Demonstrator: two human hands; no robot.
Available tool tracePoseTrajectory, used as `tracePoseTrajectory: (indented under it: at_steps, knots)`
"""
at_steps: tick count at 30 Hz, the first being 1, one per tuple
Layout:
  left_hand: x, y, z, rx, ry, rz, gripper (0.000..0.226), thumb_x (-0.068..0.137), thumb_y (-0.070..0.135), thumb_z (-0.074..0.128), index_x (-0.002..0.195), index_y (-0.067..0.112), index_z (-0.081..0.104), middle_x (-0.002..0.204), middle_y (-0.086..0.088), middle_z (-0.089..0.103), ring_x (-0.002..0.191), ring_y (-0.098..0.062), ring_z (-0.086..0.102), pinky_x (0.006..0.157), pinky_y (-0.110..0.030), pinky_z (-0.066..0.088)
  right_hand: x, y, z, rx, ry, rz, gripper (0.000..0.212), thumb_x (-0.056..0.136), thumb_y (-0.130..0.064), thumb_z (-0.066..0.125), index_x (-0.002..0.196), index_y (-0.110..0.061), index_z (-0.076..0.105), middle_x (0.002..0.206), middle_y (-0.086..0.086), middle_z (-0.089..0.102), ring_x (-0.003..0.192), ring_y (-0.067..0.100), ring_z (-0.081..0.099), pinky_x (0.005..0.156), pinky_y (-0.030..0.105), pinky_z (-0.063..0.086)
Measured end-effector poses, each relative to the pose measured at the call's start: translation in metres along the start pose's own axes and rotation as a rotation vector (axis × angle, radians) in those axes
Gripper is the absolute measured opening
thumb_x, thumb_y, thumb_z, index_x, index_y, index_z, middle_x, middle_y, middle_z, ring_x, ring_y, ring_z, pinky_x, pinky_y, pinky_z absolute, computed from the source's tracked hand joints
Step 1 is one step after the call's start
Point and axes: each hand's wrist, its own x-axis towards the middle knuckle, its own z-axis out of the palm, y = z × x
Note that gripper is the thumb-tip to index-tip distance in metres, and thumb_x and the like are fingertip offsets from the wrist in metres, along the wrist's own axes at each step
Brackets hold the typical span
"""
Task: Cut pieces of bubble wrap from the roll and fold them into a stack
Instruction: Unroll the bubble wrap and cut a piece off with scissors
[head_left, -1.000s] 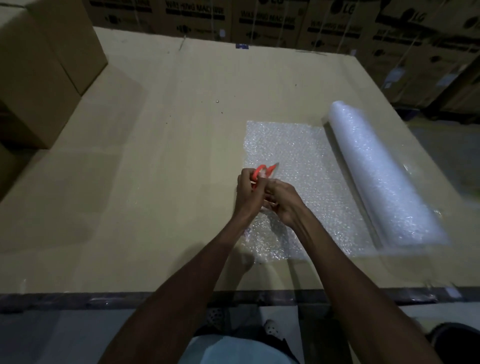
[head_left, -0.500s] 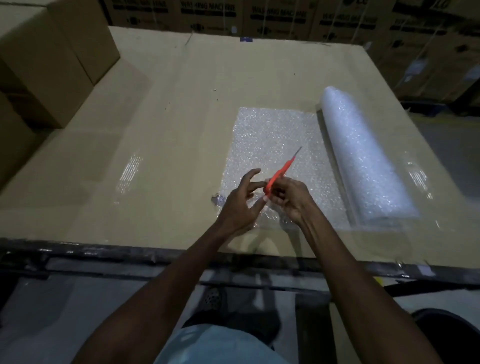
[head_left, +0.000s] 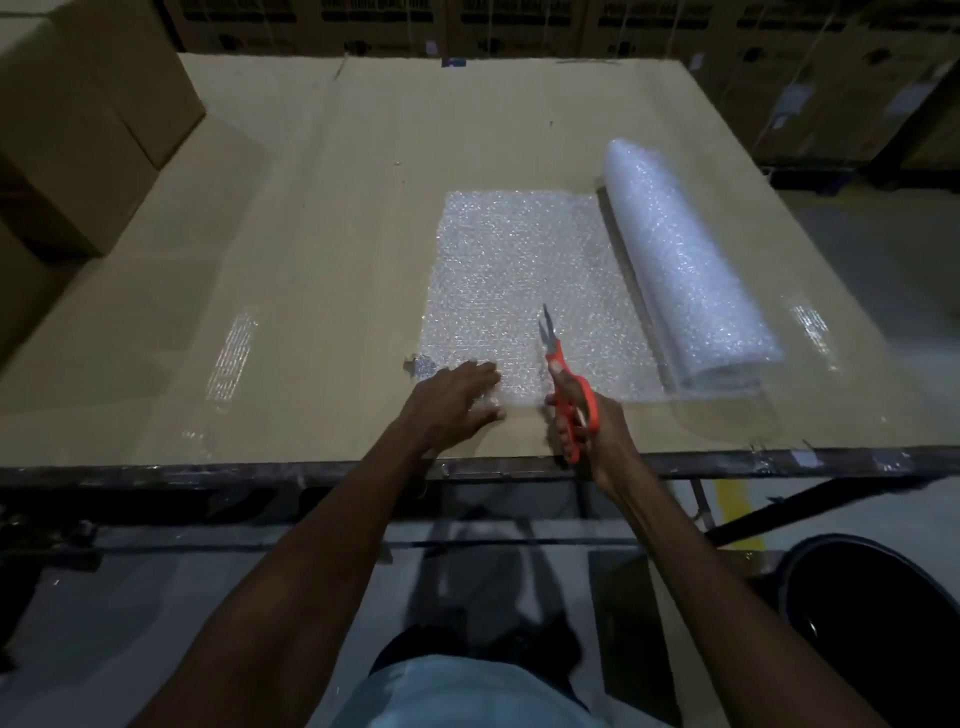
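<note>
right hand (head_left: 582, 415) grips the orange scissors (head_left: 563, 374) (blades slightly apart) over the bubble wrap sheet (head_left: 519, 280). left hand (head_left: 452, 402) lies flat, fingers spread, pressing its near edge. roll (head_left: 680, 265) sits at the sheet's right on the table (head_left: 311, 234).

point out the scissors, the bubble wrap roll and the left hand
scissors (head_left: 565, 375), head view, orange handle
bubble wrap roll (head_left: 685, 270), head view, middle of the rolled part
left hand (head_left: 451, 399), head view, back of the hand
</note>
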Motion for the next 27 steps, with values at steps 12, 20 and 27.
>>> tracePoseTrajectory:
  at_steps: [12,20,27]
  knots:
    - [-0.001,-0.010,0.016,-0.037,-0.034,0.097,0.047,0.104,0.023,0.042,0.151,0.018,0.042,0.161,-0.003,0.034,0.149,-0.029,0.027,0.117,-0.055,0.024,-0.074,0.067,0.004,-0.125,0.082,0.124,0.074,0.064,-0.073,0.075,0.096,-0.006,0.072,0.060,0.003,0.059,0.045,0.015,0.050,0.045,0.024,0.043]
    - [-0.009,-0.015,0.020,-0.086,-0.069,0.096,0.050,0.108,0.032,0.030,0.157,0.022,0.028,0.166,-0.001,0.019,0.154,-0.031,0.006,0.120,-0.056,0.006,-0.077,0.073,0.010,-0.164,0.133,0.084,0.092,0.055,-0.084,0.072,0.100,-0.003,0.072,0.065,0.007,0.062,0.050,0.017,0.053,0.050,0.026,0.046]
    - [0.002,-0.009,0.010,-0.126,-0.067,-0.010,0.061,0.105,0.054,0.022,0.159,0.025,0.021,0.167,0.005,0.005,0.154,-0.020,-0.009,0.120,-0.056,-0.008,-0.065,0.067,0.009,-0.176,0.103,0.090,0.080,0.063,-0.082,0.069,0.094,-0.008,0.070,0.063,0.003,0.060,0.050,0.016,0.053,0.048,0.026,0.046]
